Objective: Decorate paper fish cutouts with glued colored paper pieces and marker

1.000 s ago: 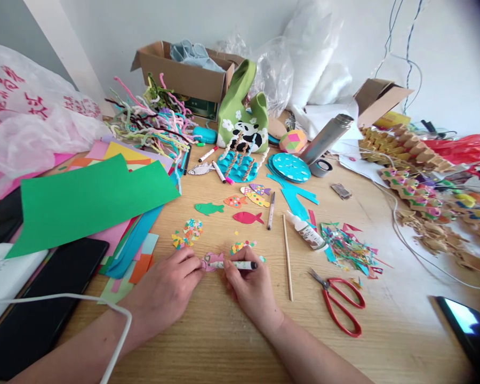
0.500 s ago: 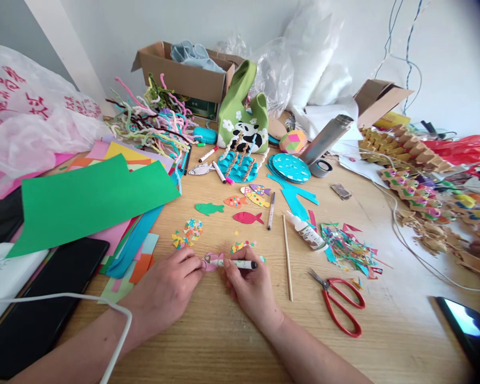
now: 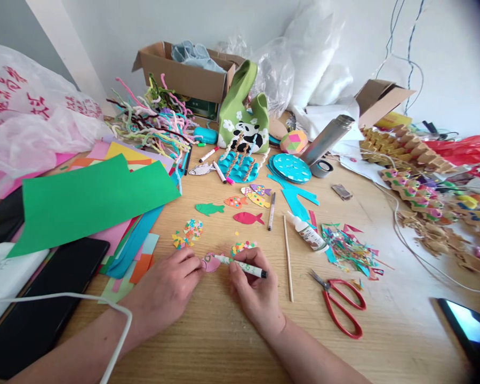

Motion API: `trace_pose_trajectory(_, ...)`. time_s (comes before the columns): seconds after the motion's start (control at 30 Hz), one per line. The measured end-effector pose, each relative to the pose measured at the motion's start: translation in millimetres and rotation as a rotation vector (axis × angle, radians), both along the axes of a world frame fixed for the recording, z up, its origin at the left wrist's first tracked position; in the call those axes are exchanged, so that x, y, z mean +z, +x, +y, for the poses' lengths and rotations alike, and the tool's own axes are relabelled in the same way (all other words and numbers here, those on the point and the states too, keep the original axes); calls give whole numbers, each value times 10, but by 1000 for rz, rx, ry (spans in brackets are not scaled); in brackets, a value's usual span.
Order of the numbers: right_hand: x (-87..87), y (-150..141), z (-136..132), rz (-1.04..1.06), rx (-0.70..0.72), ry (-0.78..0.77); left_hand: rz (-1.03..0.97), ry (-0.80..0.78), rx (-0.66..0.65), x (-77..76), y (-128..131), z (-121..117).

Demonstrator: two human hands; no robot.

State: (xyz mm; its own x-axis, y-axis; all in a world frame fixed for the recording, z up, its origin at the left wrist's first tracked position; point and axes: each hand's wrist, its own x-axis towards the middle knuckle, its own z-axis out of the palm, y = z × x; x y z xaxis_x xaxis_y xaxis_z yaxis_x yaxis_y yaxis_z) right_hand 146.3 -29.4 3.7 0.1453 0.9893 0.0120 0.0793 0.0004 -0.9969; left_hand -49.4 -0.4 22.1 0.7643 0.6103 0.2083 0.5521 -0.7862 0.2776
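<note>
A small pink paper fish point(image 3: 212, 264) lies on the table, a dark line drawn near its head. My left hand point(image 3: 180, 280) presses its left end with closed fingertips. In my right hand point(image 3: 256, 288) is a white marker point(image 3: 244, 266) with a black end, its tip touching or just over the fish. Small paper bits point(image 3: 187, 233) lie beyond my left hand, and more confetti point(image 3: 243, 247) sits just past my right. Farther off are a green paper fish point(image 3: 209, 209), a red paper fish point(image 3: 248, 218) and several decorated ones.
To the right lie a wooden stick point(image 3: 288, 258), a glue bottle point(image 3: 310, 234), red-handled scissors point(image 3: 340, 304) and paper scraps point(image 3: 350, 248). Green paper point(image 3: 100, 197) and a black phone-like slab point(image 3: 52, 304) are at left. A white cable point(image 3: 124, 330) crosses over my left forearm.
My right hand has shifted slightly right and tilted the marker, so its tip now points up-left at the fish. More of the fish shows. My left hand stays in place.
</note>
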Motion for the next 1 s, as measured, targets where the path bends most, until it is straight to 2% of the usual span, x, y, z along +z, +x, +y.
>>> trace_pose_trajectory(0.13, 9, 1, 6, -33, -2, 35, -13, 8, 2, -12, 4, 7)
trace_pose_trajectory(0.3, 7, 5, 32, -114, 20, -10, 5, 20, 3, -18, 2, 8)
trace_pose_trajectory(0.5, -21, 7, 42, -88, 62, -78, 10, 29, 12, -19, -8, -2)
trace_pose_trajectory(0.77, -67, 13, 41, -133, 58, -49, -6, 47, 12, -20, 6, 4)
trace_pose_trajectory(1.0, -84, 4, 44, -112, 61, -84, 11, 27, 27, -14, -5, -2)
